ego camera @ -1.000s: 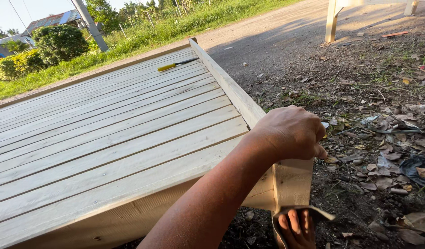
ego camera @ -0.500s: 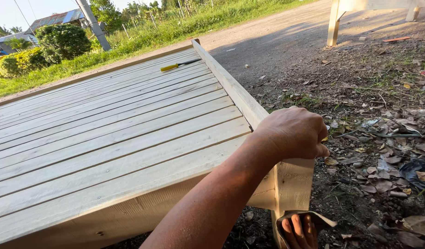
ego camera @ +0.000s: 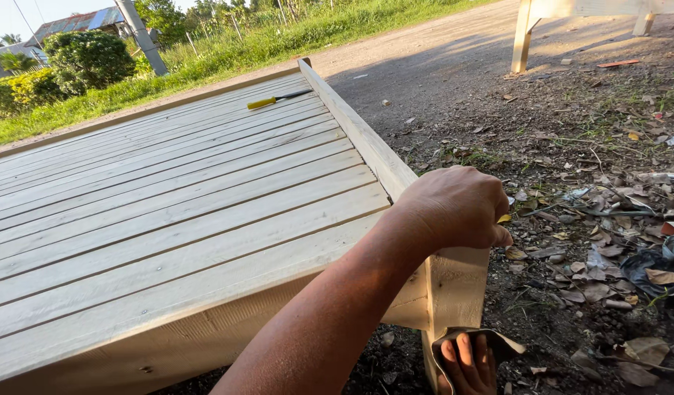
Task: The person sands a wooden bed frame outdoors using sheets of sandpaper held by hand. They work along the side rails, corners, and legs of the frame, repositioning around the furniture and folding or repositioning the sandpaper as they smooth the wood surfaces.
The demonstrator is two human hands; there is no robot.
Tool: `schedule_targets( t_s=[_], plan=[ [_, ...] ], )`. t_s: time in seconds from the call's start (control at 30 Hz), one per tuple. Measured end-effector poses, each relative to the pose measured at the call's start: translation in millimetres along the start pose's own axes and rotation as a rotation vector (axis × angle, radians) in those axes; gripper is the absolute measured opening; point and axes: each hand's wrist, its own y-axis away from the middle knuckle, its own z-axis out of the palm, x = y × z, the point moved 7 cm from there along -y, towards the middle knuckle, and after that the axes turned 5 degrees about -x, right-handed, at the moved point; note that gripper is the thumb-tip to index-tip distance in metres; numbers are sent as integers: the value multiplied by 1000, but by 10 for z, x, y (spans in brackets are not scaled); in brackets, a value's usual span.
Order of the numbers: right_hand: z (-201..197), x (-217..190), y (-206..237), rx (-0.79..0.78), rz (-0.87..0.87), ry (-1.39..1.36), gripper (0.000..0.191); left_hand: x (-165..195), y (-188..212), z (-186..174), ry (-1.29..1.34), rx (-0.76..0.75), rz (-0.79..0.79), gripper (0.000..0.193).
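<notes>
Head view, left hand: left hand [ego camera: 454,208] lies fist-like over the top corner of the wooden frame [ego camera: 205,212], fingers curled down over the outer edge and gripping the wood; forearm crosses the picture from the lower middle.
Head view, right hand: right hand [ego camera: 465,362] shows at the bottom edge, low against the corner post [ego camera: 457,292]; fingers are closed around a folded sheet of sandpaper [ego camera: 498,340], which wraps over the fingertips and presses on the post's lower end.
Sandpaper versus fingers: the sheet sits between fingers and wood, its free flap sticking out to the right of the hand.
Frame: pale slatted panel, tilted, near corner raised on the post, far end running toward the grass; a side rail [ego camera: 355,128] stands along its right edge.
On the slats: a yellow-handled tool [ego camera: 275,100] lies near the far end, well apart from both hands.
Ground: bare dirt with dry leaves [ego camera: 607,241] to the right of the post.
Background: another pale wooden piece [ego camera: 527,33] stands at top right beside the dirt road [ego camera: 424,66].
</notes>
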Motion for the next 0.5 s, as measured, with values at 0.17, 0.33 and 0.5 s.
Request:
schedule_targets(
  t_s=[0.17,0.33,0.5],
  plan=[
    [-37,-28,-240,111,44,-23,50,-13,-12,27,10,-27,-45,33],
    [50,-44,-231,114,-49,3,57,-90,-10,-20,93,24,-25,39],
    [233,-254,22,-113,-360,181,59,-312,-97,28,274,63,-67,54]
  ],
)
